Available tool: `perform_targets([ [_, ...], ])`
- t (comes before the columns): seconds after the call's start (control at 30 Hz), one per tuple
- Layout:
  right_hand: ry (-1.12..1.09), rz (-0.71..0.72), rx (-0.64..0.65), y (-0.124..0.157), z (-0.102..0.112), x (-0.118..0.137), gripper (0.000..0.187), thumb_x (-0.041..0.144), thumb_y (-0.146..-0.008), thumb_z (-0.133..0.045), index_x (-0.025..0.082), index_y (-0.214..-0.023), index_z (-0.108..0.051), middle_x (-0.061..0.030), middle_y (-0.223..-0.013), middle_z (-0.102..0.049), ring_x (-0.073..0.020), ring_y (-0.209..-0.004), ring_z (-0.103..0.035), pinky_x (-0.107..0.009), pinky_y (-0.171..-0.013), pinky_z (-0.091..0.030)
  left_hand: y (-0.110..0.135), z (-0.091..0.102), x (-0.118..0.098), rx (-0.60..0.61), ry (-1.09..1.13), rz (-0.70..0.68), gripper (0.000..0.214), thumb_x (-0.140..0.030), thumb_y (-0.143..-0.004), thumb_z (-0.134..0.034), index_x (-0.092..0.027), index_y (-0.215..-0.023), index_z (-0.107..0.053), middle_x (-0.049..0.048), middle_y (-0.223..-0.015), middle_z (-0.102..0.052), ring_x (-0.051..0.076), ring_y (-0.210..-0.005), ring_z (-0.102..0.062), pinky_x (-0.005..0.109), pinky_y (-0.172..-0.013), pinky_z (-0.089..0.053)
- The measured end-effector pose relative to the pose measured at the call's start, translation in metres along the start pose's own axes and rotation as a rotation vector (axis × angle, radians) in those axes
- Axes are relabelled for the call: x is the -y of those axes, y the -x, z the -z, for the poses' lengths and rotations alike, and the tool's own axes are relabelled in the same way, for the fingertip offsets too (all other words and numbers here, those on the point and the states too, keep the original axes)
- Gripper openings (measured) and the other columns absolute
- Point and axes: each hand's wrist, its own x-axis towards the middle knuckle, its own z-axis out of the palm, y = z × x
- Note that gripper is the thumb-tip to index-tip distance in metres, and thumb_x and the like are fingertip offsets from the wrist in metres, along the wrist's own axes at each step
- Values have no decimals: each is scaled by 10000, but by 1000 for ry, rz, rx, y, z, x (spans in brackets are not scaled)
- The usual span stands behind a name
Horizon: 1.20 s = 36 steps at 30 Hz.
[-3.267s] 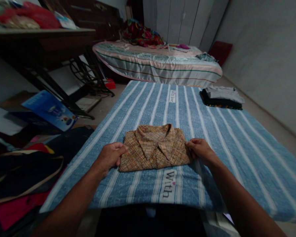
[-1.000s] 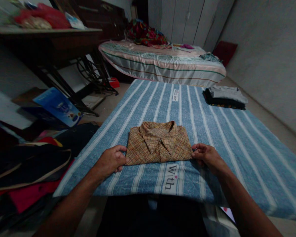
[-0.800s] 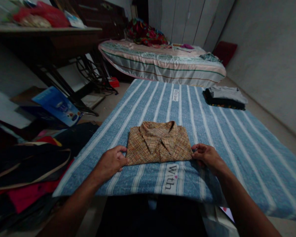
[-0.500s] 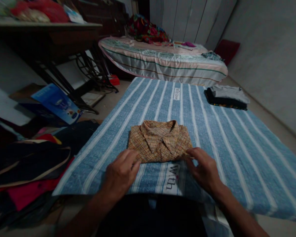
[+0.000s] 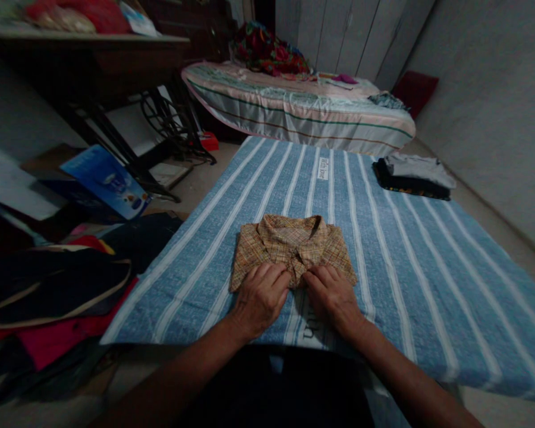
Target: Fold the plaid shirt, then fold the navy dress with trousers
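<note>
A folded checked shirt (image 5: pixel 289 232), tan and brown with its collar at the far side, lies on a blue and white striped cloth (image 5: pixel 258 196). My left hand (image 5: pixel 262 297) is on the shirt's near edge, left of the middle, its fingers bent over the fabric. Close beside it, my right hand (image 5: pixel 332 294) holds the same edge right of the middle. Both hands are closed on the cloth of the shirt; the fingertips are partly out of sight. The lower shirt front is covered by my fingers.
Folded clothes (image 5: pixel 412 175) are stacked at the far right of the striped cloth. Loose clothes (image 5: pixel 57 285) lie in a heap at the left, near a blue box (image 5: pixel 109 181) and a sewing-machine table (image 5: pixel 93 44). Beyond stands a bed (image 5: pixel 294 113).
Both hands have moved inward from the shirt's near corners to the middle of its near edge, and their fingers now lie on the fabric. The shirt stays folded.
</note>
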Motion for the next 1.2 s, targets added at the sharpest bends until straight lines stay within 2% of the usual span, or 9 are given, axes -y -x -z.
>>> perform_targets([
  [0.1, -89, -8, 53, -5, 1, -9, 180, 152, -876, -467, 174, -956, -626, -79, -894, -610, -203, -829, -512, -331, -766, -421, -2, 2, 3, 39, 40, 11, 160, -179, -826, -516, -166, -977, -571, 86, -1058, -607, 232, -950, -523, 385, -812, -428],
  [0.23, -275, -60, 188, -17, 8, -21, 172, 161, -860, -487, 187, -921, -646, -56, -850, -616, -175, -807, -549, -283, -741, -425, -9, 2, 10, 62, 92, 8, 135, -201, -822, -548, -173, -953, -567, 74, -983, -615, 220, -914, -534, 375, -818, -432],
  [0.47, -545, -268, 310, -39, 17, -33, 136, 155, -789, -556, 197, -847, -673, -17, -814, -649, -155, -776, -591, -257, -705, -422, -16, -3, 19, 53, 104, -29, 141, -207, -890, -459, -180, -1000, -543, 59, -933, -613, 201, -881, -544, 341, -812, -434],
  [0.57, -604, -319, 324, -43, 18, -34, 133, 144, -768, -565, 192, -822, -676, -6, -793, -653, -150, -748, -595, -254, -675, -419, -18, -3, 20, 65, 103, -23, 138, -217, -893, -458, -177, -990, -548, 51, -887, -608, 190, -842, -545, 331, -792, -437],
  [0.8, -532, -281, 253, -35, 17, -30, 110, 150, -752, -584, 195, -837, -637, 3, -775, -627, -149, -723, -574, -260, -656, -422, -21, 0, 20, 99, 101, -11, 133, -238, -874, -509, -167, -970, -567, 45, -860, -592, 183, -818, -534, 320, -770, -432],
  [0.9, -441, -223, 154, -27, 18, -19, 111, 189, -758, -606, 186, -869, -595, -15, -796, -608, -159, -734, -554, -267, -658, -423, -20, 0, 19, 101, 93, -13, 128, -222, -871, -508, -174, -973, -568, 44, -875, -591, 183, -827, -531, 324, -781, -427],
  [1.03, -286, -111, -14, -18, 13, 2, 129, 299, -849, -543, 172, -837, -559, -66, -839, -585, -188, -808, -533, -299, -709, -427, -19, -1, 19, 86, 90, -16, 119, -218, -865, -511, -177, -958, -571, 42, -870, -593, 186, -816, -523, 326, -773, -426],
  [1.13, -136, -126, -96, -17, 4, 14, 199, 319, -893, -481, 178, -772, -550, -88, -852, -575, -207, -850, -517, -323, -732, -415, -19, 0, 18, 86, 83, -21, 117, -201, -854, -512, -177, -949, -576, 43, -872, -591, 189, -823, -517, 326, -772, -426],
  [1.2, -48, -175, -98, -19, -1, 20, 219, 319, -897, -474, 182, -746, -554, -86, -828, -564, -215, -835, -503, -336, -722, -402, -18, 1, 17, 85, 81, -22, 121, -187, -847, -510, -175, -948, -576, 44, -876, -590, 192, -830, -512, 328, -775, -427],
])
